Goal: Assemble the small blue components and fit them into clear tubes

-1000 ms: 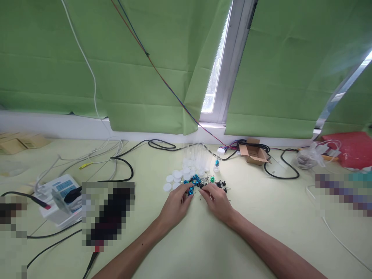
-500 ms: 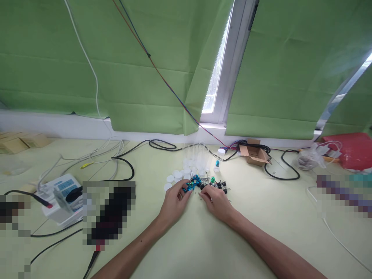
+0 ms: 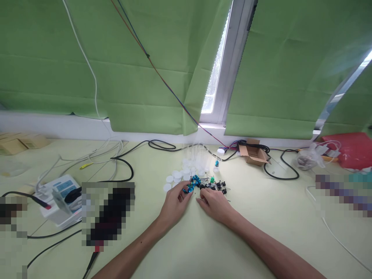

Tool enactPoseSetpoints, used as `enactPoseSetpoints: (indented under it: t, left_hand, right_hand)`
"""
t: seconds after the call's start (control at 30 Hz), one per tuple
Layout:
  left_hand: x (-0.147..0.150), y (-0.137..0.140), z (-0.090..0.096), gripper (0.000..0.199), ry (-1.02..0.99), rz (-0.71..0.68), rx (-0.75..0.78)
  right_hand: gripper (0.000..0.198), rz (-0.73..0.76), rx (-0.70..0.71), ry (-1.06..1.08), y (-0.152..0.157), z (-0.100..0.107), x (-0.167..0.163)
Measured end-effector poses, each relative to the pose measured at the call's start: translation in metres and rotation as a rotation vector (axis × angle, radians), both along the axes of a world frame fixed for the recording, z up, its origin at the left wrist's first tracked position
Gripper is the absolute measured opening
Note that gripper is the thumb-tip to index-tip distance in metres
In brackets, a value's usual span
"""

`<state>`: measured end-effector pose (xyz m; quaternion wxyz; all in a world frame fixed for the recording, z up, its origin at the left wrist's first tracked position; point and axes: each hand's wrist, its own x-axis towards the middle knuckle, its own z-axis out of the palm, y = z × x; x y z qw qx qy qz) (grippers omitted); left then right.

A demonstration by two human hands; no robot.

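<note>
My left hand [image 3: 176,200] curls around the left edge of a small heap of shiny blue parts [image 3: 195,180]. Some of these blue parts lie between its thumb and fingers. Close by on the right, my right hand [image 3: 216,203] rests at the near side of a pile of black parts with thin metal pins [image 3: 222,185]; its thumb sticks out, apart from the bent fingers, and nothing shows in its grip. A small green part [image 3: 212,179] lies among the pins. Behind the heaps stands a clear tube [image 3: 216,166] with a blue part inside and a white cap [image 3: 220,152].
White round caps [image 3: 169,179] and clear tubes [image 3: 199,155] are grouped behind my left hand. An open cardboard box [image 3: 254,155] stands at the back right. At the left are a white power strip [image 3: 59,201] and black cables [image 3: 128,166]. A red bag [image 3: 350,149] lies far right.
My right thumb has drawn back towards me and away from the fingers. My left hand has barely moved, staying at the blue parts. The view has shifted very slightly.
</note>
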<state>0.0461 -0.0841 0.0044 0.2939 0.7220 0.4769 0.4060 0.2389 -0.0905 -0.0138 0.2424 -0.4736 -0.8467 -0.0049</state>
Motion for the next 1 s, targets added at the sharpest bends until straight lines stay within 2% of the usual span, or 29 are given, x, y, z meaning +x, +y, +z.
enactPoseSetpoints:
  t: [0.3,0.6,0.83,1.0]
  left_hand:
    - [0.001,0.000,0.000,0.031,-0.028,-0.021,-0.043]
    - [0.002,0.003,-0.006,0.031,-0.136,-0.032,-0.139]
    - [0.002,0.006,-0.013,0.031,-0.230,-0.065,-0.202]
    - [0.002,0.007,-0.015,0.031,-0.238,-0.065,-0.200]
  right_hand:
    - [0.010,-0.012,0.019,-0.104,0.001,0.002,-0.002]
    - [0.012,-0.034,-0.047,-0.161,-0.001,0.007,-0.004]
    - [0.003,-0.052,-0.100,-0.131,-0.004,0.010,-0.004]
    - [0.005,-0.043,-0.081,-0.136,-0.002,0.007,-0.004]
